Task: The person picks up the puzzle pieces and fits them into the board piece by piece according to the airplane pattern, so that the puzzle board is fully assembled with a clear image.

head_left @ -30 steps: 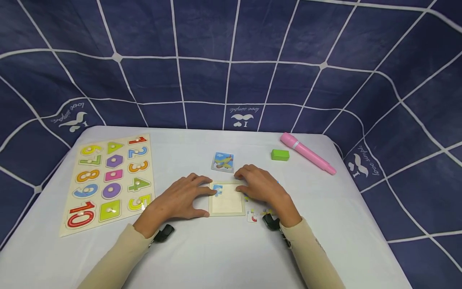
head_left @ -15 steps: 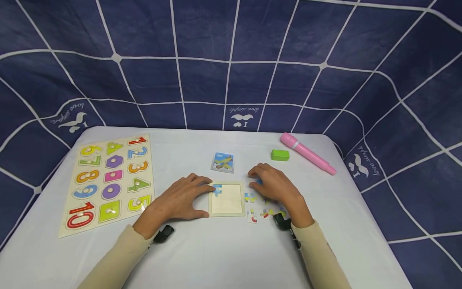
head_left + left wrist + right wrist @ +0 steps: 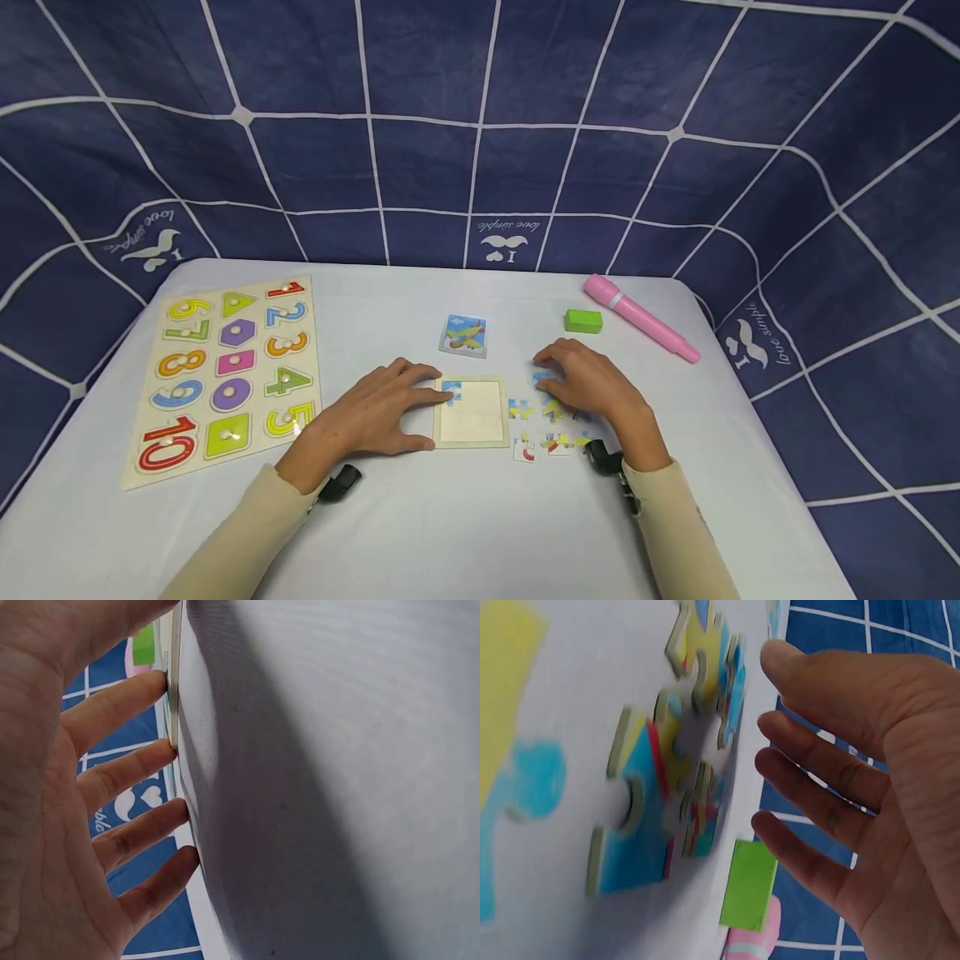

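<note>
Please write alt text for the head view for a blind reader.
A person's left hand touches a tray holding a blue puzzle piece; their right hand is by loose pieces. A picture card, green block and pink stick lie beyond, a number board at left.

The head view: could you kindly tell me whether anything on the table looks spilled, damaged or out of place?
Nothing looks spilled or damaged. The loose puzzle pieces lie scattered right of the square tray, which seems ordinary for an unfinished puzzle; the number board merely lies askew on the table.
</note>
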Motion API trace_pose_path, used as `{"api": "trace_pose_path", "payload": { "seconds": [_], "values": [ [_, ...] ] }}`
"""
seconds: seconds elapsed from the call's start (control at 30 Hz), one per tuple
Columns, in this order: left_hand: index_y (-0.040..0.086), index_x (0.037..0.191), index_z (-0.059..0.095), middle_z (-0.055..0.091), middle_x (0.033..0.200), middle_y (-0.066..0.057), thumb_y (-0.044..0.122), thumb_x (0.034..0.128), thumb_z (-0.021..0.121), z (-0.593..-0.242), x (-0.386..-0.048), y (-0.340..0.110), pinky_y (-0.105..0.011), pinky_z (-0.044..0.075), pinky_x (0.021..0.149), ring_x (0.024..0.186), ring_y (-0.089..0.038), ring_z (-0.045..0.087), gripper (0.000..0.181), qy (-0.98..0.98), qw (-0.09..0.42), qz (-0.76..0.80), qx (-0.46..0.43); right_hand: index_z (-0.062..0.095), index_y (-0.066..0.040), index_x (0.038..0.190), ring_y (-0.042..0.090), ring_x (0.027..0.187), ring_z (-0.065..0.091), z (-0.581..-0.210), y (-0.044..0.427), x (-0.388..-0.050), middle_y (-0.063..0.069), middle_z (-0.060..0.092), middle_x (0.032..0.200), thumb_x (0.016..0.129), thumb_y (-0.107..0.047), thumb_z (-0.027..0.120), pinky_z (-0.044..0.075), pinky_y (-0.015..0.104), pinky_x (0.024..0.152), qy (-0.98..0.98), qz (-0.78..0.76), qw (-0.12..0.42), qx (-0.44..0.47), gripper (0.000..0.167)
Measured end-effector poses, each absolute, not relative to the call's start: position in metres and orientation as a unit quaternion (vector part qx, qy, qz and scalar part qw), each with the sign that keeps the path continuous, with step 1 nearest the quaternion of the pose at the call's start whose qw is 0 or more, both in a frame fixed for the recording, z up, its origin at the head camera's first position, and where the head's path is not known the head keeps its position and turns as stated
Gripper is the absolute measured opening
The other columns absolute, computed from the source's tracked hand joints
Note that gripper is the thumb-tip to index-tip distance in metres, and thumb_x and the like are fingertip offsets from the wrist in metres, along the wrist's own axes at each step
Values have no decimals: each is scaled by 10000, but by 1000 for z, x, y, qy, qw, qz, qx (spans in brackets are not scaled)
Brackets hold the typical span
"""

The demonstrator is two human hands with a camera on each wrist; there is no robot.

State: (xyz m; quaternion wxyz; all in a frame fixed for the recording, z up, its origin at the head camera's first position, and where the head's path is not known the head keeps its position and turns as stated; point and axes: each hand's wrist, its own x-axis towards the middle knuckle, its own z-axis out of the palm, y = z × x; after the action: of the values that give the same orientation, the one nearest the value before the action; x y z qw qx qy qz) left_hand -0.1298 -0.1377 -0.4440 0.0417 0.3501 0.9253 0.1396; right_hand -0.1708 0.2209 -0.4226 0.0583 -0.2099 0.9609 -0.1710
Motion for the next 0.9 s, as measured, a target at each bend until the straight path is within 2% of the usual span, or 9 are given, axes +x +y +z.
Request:
{"api": "trace_pose_path", "payload": {
  "seconds": [0.3,0.63,0.9],
  "values": [
    [336,1452,701,568,1558,-10,555,808,903,-445,-131,-137,-487,496,1004,1335,-252,518,710,927,47,140,345,758,-119,1307,246,1265,617,-430,238,-175,41,714,1311,928,-166,852,484,492,1120,948,-211,86,-224,394],
    [272,1469,689,572,1554,6,604,794,897,-446,-132,-138,-488,499,1015,1339,-247,525,780,928,40,140,344,769,-122,1287,249,1245,630,-433,245,-178,26,729,1280,928,-136,851,481,495,1114,939,-230,89,-240,368],
    [274,1458,698,574,1549,6,608,798,892,-446,-132,-137,-491,497,1023,1335,-242,524,765,927,41,143,343,785,-146,1257,243,1226,633,-432,246,-178,5,738,1257,926,-112,854,486,495,1103,937,-234,90,-243,339]
  ]
}}
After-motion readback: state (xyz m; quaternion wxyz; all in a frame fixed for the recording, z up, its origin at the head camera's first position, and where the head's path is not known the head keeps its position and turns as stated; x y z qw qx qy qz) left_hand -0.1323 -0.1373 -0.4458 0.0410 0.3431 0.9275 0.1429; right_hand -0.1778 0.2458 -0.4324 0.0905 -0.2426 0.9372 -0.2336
